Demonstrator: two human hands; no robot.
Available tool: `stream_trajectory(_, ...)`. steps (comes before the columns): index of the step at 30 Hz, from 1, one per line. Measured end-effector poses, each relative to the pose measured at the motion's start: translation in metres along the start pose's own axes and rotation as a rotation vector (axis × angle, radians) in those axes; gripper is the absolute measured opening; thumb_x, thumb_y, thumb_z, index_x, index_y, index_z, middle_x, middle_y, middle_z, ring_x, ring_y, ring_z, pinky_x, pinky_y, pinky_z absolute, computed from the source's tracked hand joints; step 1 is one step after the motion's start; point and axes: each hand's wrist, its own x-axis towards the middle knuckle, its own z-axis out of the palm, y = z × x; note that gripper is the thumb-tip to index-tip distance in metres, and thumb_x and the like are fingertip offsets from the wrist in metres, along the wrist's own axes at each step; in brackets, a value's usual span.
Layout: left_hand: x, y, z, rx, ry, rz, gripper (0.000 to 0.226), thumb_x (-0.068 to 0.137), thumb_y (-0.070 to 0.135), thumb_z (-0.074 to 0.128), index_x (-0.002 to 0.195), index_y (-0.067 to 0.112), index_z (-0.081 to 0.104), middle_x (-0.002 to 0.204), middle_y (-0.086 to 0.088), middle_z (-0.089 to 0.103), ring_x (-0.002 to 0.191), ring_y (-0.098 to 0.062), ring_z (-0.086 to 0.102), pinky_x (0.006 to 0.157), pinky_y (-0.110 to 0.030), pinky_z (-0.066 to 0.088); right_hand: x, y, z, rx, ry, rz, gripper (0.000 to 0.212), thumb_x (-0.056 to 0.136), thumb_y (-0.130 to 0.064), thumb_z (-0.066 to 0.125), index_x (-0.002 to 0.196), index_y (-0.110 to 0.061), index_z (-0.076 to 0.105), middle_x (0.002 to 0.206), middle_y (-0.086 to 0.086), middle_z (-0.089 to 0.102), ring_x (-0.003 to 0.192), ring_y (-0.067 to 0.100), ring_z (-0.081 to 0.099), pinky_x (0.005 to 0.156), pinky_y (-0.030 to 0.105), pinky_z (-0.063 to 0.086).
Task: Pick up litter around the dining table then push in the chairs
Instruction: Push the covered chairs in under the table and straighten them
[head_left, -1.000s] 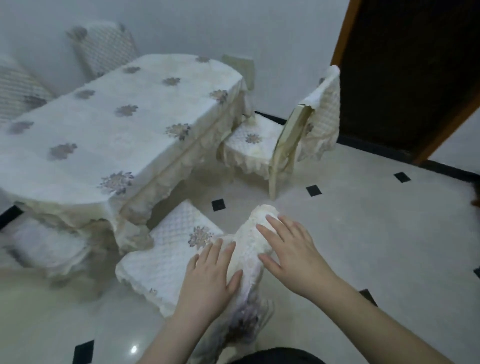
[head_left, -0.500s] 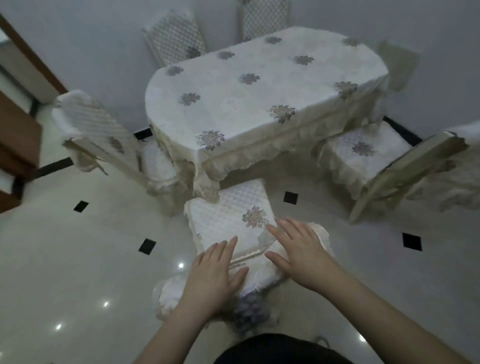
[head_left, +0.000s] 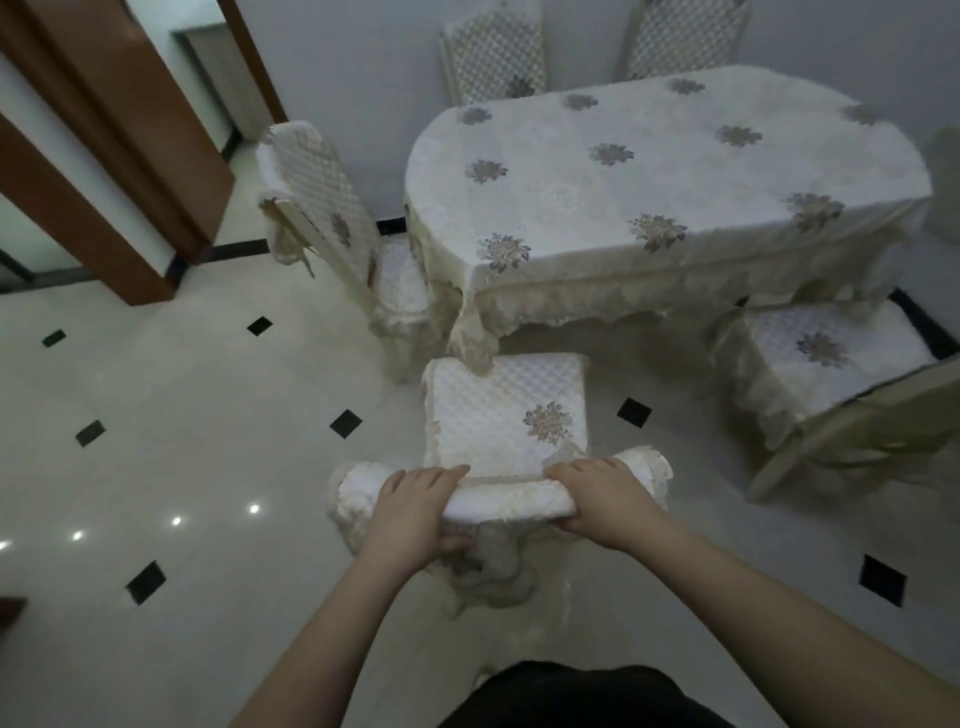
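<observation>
A cream quilted chair (head_left: 506, 415) stands right in front of me, its seat partly under the hanging tablecloth of the oval dining table (head_left: 665, 187). My left hand (head_left: 415, 506) grips the left part of the chair's padded top rail, fingers curled over it. My right hand (head_left: 605, 499) grips the right part of the same rail. A second chair (head_left: 826, 358) stands at the right, pulled out and angled. A third chair (head_left: 332, 218) sits at the table's left end. No litter shows on the floor.
Two more chair backs (head_left: 493, 57) stand against the wall behind the table. A brown door frame (head_left: 119, 135) is at the upper left. The glossy tiled floor (head_left: 182, 467) with small black diamonds spreads to my left and right.
The view swung right to left around the table. My hands went from resting flat on the chair's back to gripping its top rail, and the seat now reaches under the tablecloth's edge.
</observation>
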Motion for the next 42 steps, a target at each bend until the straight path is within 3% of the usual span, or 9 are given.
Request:
stream_trajectory(2, -0.005, -0.019, 0.004, -0.022, 0.020, -0.047, 0.086, 0.055, 0.061, 0.075, 0.131, 0.029, 0.052, 0.120, 0.006, 0.061, 0.111, -0.019, 0.056, 0.104, -0.042, 0.036, 0.001, -0.002, -0.001, -0.024, 0.029, -0.007, 0.048, 0.077, -0.060, 0.055, 0.117, -0.035, 0.056, 0.107, -0.009, 0.064, 0.102, 0.016, 0.059, 0.083, 0.032, 0.036)
stream_trajectory(5, -0.006, -0.043, 0.008, -0.015, 0.101, -0.099, 0.074, 0.039, 0.055, 0.086, 0.105, 0.026, 0.067, 0.098, 0.006, 0.069, 0.091, -0.019, 0.066, 0.086, -0.038, 0.049, 0.000, 0.000, 0.007, -0.028, 0.095, -0.011, 0.044, 0.075, -0.063, 0.055, 0.109, -0.035, 0.059, 0.098, -0.008, 0.066, 0.092, 0.017, 0.062, 0.074, 0.031, 0.037)
stream_trajectory(8, -0.001, -0.053, 0.010, -0.001, 0.127, -0.084, 0.059, 0.035, 0.048, 0.088, 0.087, 0.028, 0.069, 0.080, 0.009, 0.069, 0.074, -0.017, 0.066, 0.077, -0.037, 0.051, 0.001, 0.000, 0.010, -0.038, 0.128, -0.006, 0.035, 0.076, -0.055, 0.057, 0.102, -0.031, 0.061, 0.092, -0.006, 0.068, 0.086, 0.021, 0.065, 0.066, 0.032, 0.034)
stream_trajectory(16, 0.014, -0.069, 0.014, 0.046, 0.103, 0.008, 0.022, 0.046, 0.028, 0.076, 0.064, 0.027, 0.065, 0.052, 0.006, 0.058, 0.048, -0.017, 0.056, 0.058, -0.027, 0.046, 0.005, -0.009, 0.006, -0.075, -0.003, 0.125, 0.026, 0.082, -0.040, 0.058, 0.104, -0.029, 0.062, 0.099, -0.005, 0.068, 0.091, 0.018, 0.063, 0.076, 0.031, 0.044)
stream_trajectory(21, 0.015, -0.070, 0.018, 0.061, 0.124, 0.038, 0.021, 0.046, 0.020, 0.075, 0.062, 0.026, 0.062, 0.051, 0.005, 0.054, 0.047, -0.020, 0.053, 0.054, -0.028, 0.042, 0.006, -0.008, 0.010, -0.137, -0.021, 0.152, 0.026, 0.082, -0.023, 0.056, 0.106, -0.031, 0.060, 0.101, -0.004, 0.067, 0.093, 0.018, 0.062, 0.078, 0.031, 0.045)
stream_trajectory(25, 0.011, -0.066, 0.023, 0.048, 0.127, 0.017, 0.026, 0.045, 0.016, 0.077, 0.063, 0.026, 0.061, 0.053, 0.006, 0.055, 0.049, -0.019, 0.054, 0.055, -0.028, 0.043, 0.002, -0.007, 0.006, -0.191, -0.083, 0.138, 0.032, 0.081, -0.019, 0.058, 0.112, -0.028, 0.058, 0.103, -0.002, 0.065, 0.094, 0.021, 0.063, 0.078, 0.033, 0.047)
stream_trajectory(28, 0.006, -0.054, 0.025, 0.016, 0.141, 0.033, 0.029, 0.043, 0.015, 0.080, 0.064, 0.028, 0.064, 0.055, 0.007, 0.057, 0.050, -0.018, 0.055, 0.057, -0.028, 0.044, -0.011, 0.005, 0.015, -0.179, -0.056, 0.129, 0.027, 0.080, -0.021, 0.055, 0.105, -0.030, 0.058, 0.102, -0.006, 0.066, 0.093, 0.020, 0.063, 0.080, 0.035, 0.048)
stream_trajectory(36, 0.007, 0.029, 0.040, -0.014, 0.152, 0.118, 0.032, 0.042, 0.019, 0.079, 0.070, 0.030, 0.069, 0.058, 0.008, 0.062, 0.054, -0.015, 0.059, 0.056, -0.027, 0.048, -0.066, 0.076, 0.011, -0.180, -0.036, 0.127, 0.029, 0.084, -0.030, 0.052, 0.112, -0.036, 0.058, 0.112, -0.012, 0.064, 0.104, 0.013, 0.059, 0.087, 0.030, 0.043)
stream_trajectory(42, 0.026, 0.107, 0.054, -0.026, 0.137, 0.160, 0.038, 0.037, 0.019, 0.078, 0.072, 0.029, 0.069, 0.060, 0.011, 0.062, 0.054, -0.012, 0.059, 0.059, -0.023, 0.047, -0.102, 0.148, 0.000, -0.136, -0.030, 0.135, 0.023, 0.084, -0.033, 0.054, 0.105, -0.034, 0.062, 0.106, -0.013, 0.066, 0.099, 0.010, 0.061, 0.084, 0.026, 0.042)
